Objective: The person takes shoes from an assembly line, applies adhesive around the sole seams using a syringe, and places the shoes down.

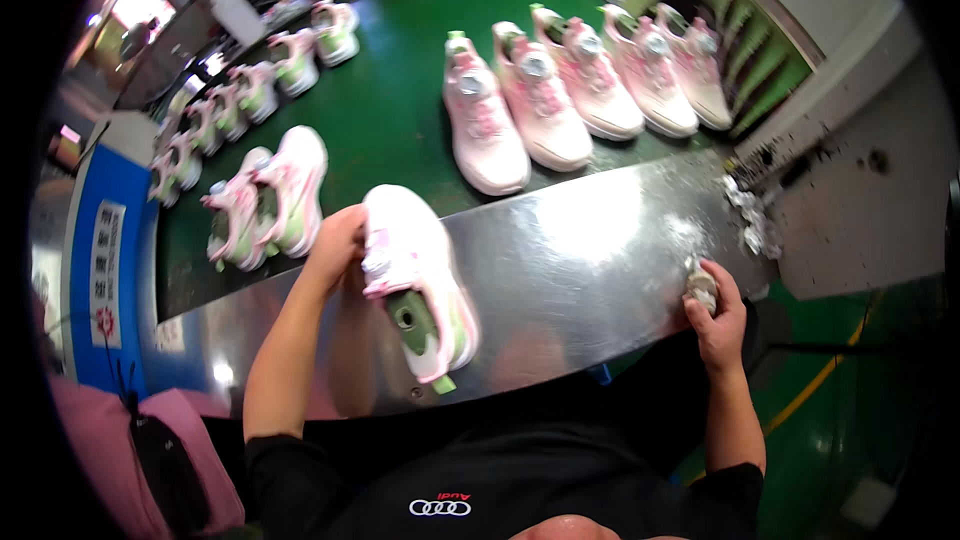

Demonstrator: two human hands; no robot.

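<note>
My left hand (pixel 338 245) grips a pale pink and white sneaker (pixel 415 250) by its side, over the metal ledge. The shoe's toe faces away from me, and its green-lined opening with a green heel tab is toward me. My right hand (pixel 722 325) is closed around a small off-white lump (pixel 701 285), held at the right end of the ledge. Whether the lump is a crumpled wad or a solid block I cannot tell. Two matching sneakers (pixel 296 190) stand close together, left of my left hand.
Several matching sneakers (pixel 484 130) line the green work surface (pixel 400 70) beyond the metal ledge (pixel 560 260). More sneakers (pixel 256 92) run along the far left. A green slatted rack (pixel 755 50) borders the right. Crumpled white scraps (pixel 755 220) lie by the ledge's right end.
</note>
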